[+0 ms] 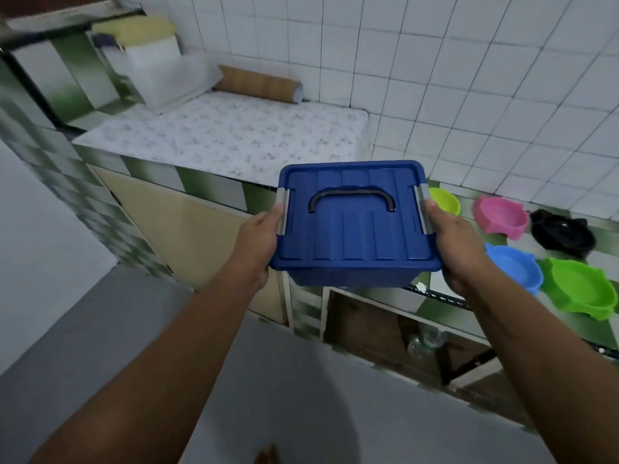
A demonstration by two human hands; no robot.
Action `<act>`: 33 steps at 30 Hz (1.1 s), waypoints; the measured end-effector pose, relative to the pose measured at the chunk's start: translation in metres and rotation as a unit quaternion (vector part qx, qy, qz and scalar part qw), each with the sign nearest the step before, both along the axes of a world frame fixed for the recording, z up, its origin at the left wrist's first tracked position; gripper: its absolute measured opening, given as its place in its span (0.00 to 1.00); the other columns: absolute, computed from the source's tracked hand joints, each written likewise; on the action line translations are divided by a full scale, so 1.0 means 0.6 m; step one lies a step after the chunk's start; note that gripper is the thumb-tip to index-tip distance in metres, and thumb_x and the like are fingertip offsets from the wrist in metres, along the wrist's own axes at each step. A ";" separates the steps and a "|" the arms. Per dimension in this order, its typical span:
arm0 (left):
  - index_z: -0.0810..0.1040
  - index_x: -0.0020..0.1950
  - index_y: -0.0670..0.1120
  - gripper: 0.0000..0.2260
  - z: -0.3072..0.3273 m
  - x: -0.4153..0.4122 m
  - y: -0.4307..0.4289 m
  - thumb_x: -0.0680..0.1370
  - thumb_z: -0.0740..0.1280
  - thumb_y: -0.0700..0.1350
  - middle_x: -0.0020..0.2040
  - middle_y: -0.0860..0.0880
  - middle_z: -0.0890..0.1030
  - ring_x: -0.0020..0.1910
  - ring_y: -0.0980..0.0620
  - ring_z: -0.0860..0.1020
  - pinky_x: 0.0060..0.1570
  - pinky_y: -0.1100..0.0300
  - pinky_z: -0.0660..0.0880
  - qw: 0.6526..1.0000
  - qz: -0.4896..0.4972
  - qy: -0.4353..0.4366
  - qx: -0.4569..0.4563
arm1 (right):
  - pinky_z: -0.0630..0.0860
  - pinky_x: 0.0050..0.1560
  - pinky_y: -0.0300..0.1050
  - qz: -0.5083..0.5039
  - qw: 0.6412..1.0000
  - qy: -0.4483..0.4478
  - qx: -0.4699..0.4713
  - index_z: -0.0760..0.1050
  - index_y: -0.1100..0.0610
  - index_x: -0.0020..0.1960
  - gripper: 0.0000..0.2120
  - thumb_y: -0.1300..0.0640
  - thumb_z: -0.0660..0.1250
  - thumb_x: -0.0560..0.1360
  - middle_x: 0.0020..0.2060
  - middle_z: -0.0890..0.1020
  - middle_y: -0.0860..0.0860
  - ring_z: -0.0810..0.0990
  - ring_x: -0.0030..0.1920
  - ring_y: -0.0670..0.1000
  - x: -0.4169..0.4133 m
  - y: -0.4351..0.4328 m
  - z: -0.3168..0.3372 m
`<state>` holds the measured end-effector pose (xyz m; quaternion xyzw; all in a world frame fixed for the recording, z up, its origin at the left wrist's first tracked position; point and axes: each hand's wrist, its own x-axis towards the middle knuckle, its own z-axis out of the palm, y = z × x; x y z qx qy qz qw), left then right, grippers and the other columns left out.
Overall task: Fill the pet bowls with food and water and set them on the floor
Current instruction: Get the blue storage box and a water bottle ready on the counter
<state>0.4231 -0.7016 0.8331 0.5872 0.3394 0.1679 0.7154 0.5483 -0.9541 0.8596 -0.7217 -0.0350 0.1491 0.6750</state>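
Observation:
A blue lidded storage box (pixel 355 236) with a black handle and grey side latches is held in the air in front of the counter. My left hand (pixel 258 239) grips its left side and my right hand (pixel 452 249) grips its right side, thumbs by the latches. Several pet bowls sit on the counter to the right: a lime one (pixel 443 199) partly behind the box, a pink one (pixel 502 217), a black one (pixel 562 236), a blue one (pixel 516 267) and a green one (pixel 582 289).
A floral-covered countertop (pixel 227 135) lies behind the box, with a cardboard tube (pixel 258 83) and a white appliance (pixel 150 61) at its back. Below are cabinet doors (pixel 187 229) and an open shelf holding a glass jar (pixel 425 343). Grey floor (pixel 301 380) spreads beneath my arms.

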 end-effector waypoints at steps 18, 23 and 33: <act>0.74 0.45 0.47 0.12 0.090 0.126 0.261 0.82 0.66 0.54 0.48 0.45 0.80 0.48 0.48 0.78 0.48 0.49 0.79 0.989 0.055 -0.015 0.138 | 0.82 0.55 0.64 -0.058 0.998 -0.023 -0.008 0.81 0.56 0.48 0.19 0.41 0.63 0.81 0.48 0.86 0.57 0.86 0.51 0.61 0.079 0.263 0.069; 0.72 0.42 0.48 0.13 0.083 0.178 0.307 0.82 0.66 0.54 0.45 0.48 0.77 0.46 0.49 0.75 0.45 0.52 0.74 0.987 0.069 -0.017 0.145 | 0.83 0.54 0.59 -0.035 0.999 -0.018 -0.004 0.81 0.58 0.51 0.20 0.41 0.64 0.80 0.47 0.87 0.56 0.87 0.48 0.59 0.145 0.312 0.062; 0.75 0.44 0.46 0.13 0.086 0.273 0.364 0.80 0.68 0.55 0.53 0.41 0.82 0.49 0.46 0.79 0.48 0.46 0.79 0.987 0.085 0.006 0.135 | 0.82 0.56 0.63 -0.026 1.000 0.001 -0.012 0.81 0.58 0.49 0.20 0.41 0.63 0.81 0.48 0.86 0.59 0.86 0.50 0.62 0.248 0.371 0.062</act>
